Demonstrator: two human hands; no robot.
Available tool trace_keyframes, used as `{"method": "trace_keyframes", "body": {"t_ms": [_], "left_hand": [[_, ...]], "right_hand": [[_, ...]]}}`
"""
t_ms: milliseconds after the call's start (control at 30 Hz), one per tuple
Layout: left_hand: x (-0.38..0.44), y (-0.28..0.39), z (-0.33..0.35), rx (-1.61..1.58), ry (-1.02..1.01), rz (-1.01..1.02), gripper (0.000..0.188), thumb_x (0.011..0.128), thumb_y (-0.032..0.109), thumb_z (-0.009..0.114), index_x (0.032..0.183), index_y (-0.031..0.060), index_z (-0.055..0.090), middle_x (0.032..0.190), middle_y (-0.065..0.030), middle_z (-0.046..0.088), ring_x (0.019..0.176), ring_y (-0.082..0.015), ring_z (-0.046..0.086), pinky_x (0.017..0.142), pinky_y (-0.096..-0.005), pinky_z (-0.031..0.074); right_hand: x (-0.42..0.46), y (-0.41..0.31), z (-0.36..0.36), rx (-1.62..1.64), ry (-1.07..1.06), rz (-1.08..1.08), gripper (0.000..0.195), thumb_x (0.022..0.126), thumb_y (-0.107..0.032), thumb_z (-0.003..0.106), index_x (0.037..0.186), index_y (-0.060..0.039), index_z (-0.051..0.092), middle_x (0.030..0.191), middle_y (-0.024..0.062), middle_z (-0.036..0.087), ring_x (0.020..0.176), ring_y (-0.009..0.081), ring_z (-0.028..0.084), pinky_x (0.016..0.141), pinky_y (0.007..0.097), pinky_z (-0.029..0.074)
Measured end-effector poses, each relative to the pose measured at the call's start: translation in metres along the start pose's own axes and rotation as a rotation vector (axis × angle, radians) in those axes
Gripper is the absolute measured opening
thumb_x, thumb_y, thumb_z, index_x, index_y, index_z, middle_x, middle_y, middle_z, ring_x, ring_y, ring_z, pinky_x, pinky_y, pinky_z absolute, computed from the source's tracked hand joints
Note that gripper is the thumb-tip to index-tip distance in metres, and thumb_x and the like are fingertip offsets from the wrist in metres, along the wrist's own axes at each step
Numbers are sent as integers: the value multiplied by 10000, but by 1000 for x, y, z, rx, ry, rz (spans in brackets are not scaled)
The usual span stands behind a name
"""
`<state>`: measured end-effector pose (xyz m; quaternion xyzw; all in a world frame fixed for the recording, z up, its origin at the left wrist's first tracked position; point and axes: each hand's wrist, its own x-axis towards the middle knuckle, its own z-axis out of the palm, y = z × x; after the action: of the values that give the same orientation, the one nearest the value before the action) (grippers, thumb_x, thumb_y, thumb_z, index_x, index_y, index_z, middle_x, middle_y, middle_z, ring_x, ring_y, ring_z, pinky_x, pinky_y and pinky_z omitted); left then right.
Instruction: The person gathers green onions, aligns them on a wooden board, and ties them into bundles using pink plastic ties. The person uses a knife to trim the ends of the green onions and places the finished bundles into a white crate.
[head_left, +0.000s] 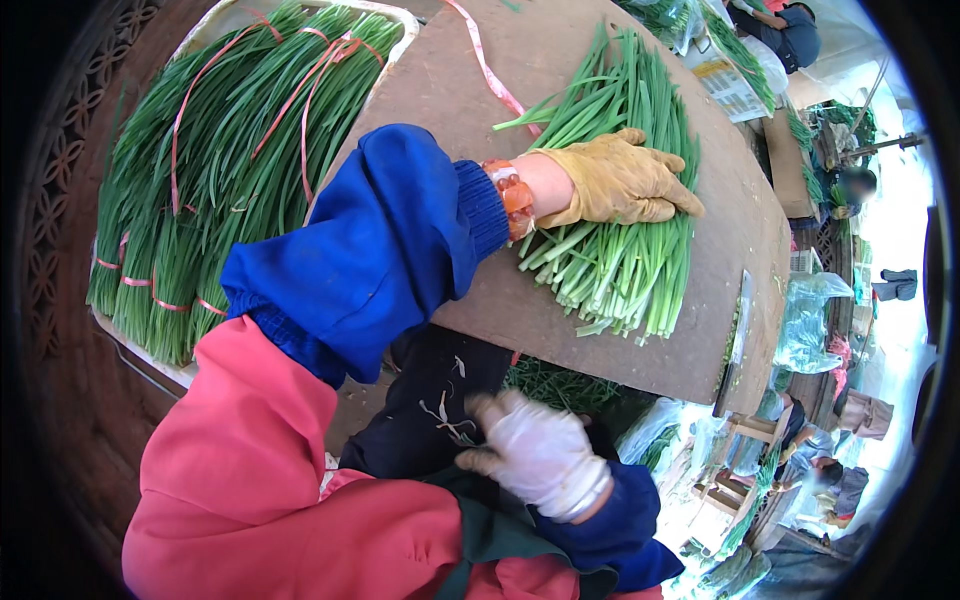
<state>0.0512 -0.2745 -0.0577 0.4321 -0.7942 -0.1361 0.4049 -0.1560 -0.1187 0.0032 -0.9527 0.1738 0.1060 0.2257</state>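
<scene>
A loose bunch of green garlic chives (622, 262) lies on a brown board (465, 97), its pale cut ends pointing towards the lower edge. Across its middle rests my left hand (622, 180) in a yellowish glove, palm down, with fingers extended; whether any stalks are gripped beneath is hidden. My right hand (544, 454), in a white glove and blurred, hovers over my dark-trousered lap with thumb and fingers apart and nothing visible in it. A pink plastic ribbon (487, 64) runs over the board to the bunch. A knife (741, 315) lies near the board's right edge.
At left, a white tub (409, 26) holds several chive bundles (247, 135) tied with pink ribbon. Loose greens (559, 382) lie below the board's lower edge. Several people work at the far right among crates (731, 86), plastic bags (814, 319) and wooden stools (739, 465).
</scene>
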Motion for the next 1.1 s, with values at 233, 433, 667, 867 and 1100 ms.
{"method": "trace_keyframes", "body": {"t_ms": [233,433,667,867,1100], "left_hand": [[-4,-4,-4,11,15,4,366,1019,346,527,1374,290,595,1406,-144,568,1424,-310,401,1172,-597,182],[-4,-2,-9,-2,-15,6,360,1017,340,529,1366,286,601,1386,-149,583,1414,-310,414,1162,-598,201],[-6,-4,-6,14,8,1,368,999,326,526,1355,300,615,1367,-131,603,1419,-321,408,1158,-616,200],[-5,1,-6,14,26,29,361,1004,303,519,1351,287,619,1362,-108,611,1407,-320,423,1162,-618,205],[-7,4,-1,45,29,8,349,1012,306,509,1342,284,621,1354,-89,617,1404,-308,428,1165,-615,206]], "right_hand": [[51,5,-79,-495,617,311,459,695,-207,834,1117,-107,683,1039,112,631,1020,307,586,875,420,506],[72,37,-45,-623,604,284,480,678,-180,812,1133,-119,671,1018,114,608,951,336,595,788,444,515],[72,47,-30,-740,687,228,236,698,-159,753,927,-136,701,959,74,596,925,300,592,757,434,488],[66,41,-23,-782,681,195,168,714,-134,681,880,-129,662,943,69,570,939,285,577,813,428,451],[43,42,-15,-806,636,228,201,707,-203,643,891,-127,666,905,22,584,898,225,576,828,401,439]]}}
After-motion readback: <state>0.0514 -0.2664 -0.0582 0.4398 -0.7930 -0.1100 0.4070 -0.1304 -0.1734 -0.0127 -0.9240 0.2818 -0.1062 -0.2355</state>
